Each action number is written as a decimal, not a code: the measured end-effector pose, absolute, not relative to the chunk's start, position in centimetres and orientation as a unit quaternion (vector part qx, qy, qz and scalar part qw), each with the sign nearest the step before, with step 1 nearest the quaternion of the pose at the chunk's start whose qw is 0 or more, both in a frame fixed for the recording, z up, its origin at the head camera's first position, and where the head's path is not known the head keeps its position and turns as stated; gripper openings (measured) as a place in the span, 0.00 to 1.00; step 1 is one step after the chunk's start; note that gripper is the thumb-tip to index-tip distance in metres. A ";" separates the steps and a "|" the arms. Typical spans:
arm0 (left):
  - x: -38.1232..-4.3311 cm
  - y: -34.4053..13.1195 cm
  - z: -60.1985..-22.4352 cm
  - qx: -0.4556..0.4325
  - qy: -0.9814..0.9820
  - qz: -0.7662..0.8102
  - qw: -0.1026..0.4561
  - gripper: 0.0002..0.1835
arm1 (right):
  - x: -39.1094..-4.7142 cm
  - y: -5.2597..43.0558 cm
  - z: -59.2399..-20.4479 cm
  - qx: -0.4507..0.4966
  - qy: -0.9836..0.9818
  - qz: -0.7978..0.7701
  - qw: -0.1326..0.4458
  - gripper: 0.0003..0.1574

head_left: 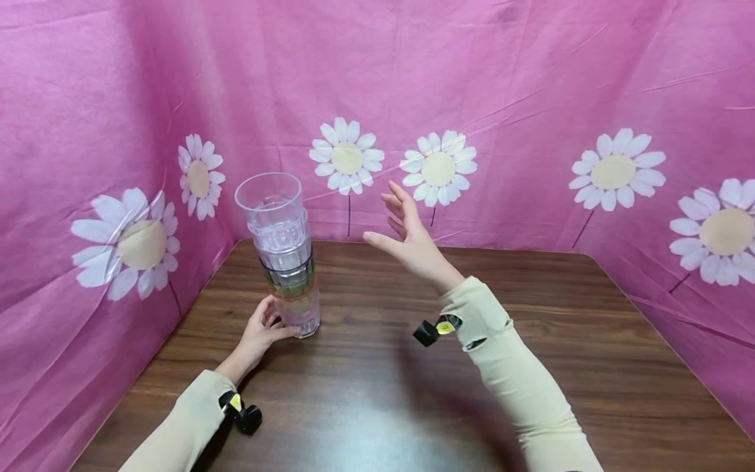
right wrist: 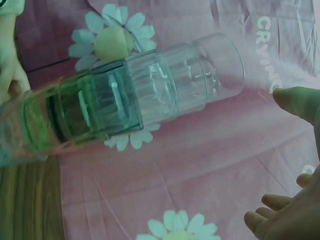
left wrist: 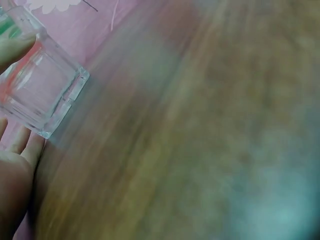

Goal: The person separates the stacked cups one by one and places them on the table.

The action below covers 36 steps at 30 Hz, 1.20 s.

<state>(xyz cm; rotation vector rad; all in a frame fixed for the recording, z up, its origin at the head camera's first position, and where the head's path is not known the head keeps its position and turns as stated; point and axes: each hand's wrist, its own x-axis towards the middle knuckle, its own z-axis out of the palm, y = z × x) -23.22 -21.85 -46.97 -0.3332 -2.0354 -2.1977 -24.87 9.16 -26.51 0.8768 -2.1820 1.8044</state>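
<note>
Left hand grips cups; right-wrist view alone shows cloth lettering.

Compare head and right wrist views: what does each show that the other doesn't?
Head only: the right sleeve with its black wrist camera.
Right wrist only: white lettering on the pink cloth.
Both: the cup stack, the left hand gripping its base, the open right hand, daisies and the wooden table.

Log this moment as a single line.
left hand: grips tumbler stack near its base | right hand: raised, holding nothing | tumbler stack: nested, transparent, colourless at top | backdrop: pink, daisy-printed
</note>
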 end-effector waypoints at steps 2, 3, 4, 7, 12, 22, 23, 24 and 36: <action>-23.3 -21.8 -47.1 -0.108 -0.671 -0.730 0.067 0.38 | -25.2 8.2 -26.1 0.298 -0.720 0.620 0.091 0.58; -23.3 -21.8 -47.2 -0.108 -0.671 -0.730 0.070 0.37 | -25.3 7.6 -25.8 0.300 -0.713 0.627 0.092 0.58; -23.3 -21.9 -47.3 -0.109 -0.669 -0.731 0.072 0.37 | -25.4 7.1 -25.6 0.304 -0.707 0.632 0.093 0.58; -23.3 -22.0 -47.4 -0.116 -0.664 -0.735 0.076 0.35 | -25.7 5.5 -24.9 0.311 -0.687 0.651 0.087 0.59; -23.4 -22.1 -47.8 -0.133 -0.643 -0.751 0.072 0.35 | -26.0 3.0 -24.0 0.317 -0.662 0.675 0.069 0.61; -23.5 -22.1 -48.1 -0.130 -0.635 -0.758 0.065 0.36 | -26.2 -0.5 -23.6 0.331 -0.643 0.690 0.041 0.64; -23.4 -22.1 -48.1 -0.129 -0.636 -0.758 0.065 0.35 | -26.2 -0.8 -23.6 0.334 -0.646 0.685 0.041 0.64; -23.4 -22.1 -48.1 -0.128 -0.636 -0.758 0.065 0.35 | -26.1 -1.0 -23.6 0.335 -0.651 0.680 0.042 0.65; -23.4 -21.8 -48.0 -0.129 -0.632 -0.761 0.072 0.36 | -25.7 -1.9 -22.9 0.314 -0.748 0.581 0.073 0.64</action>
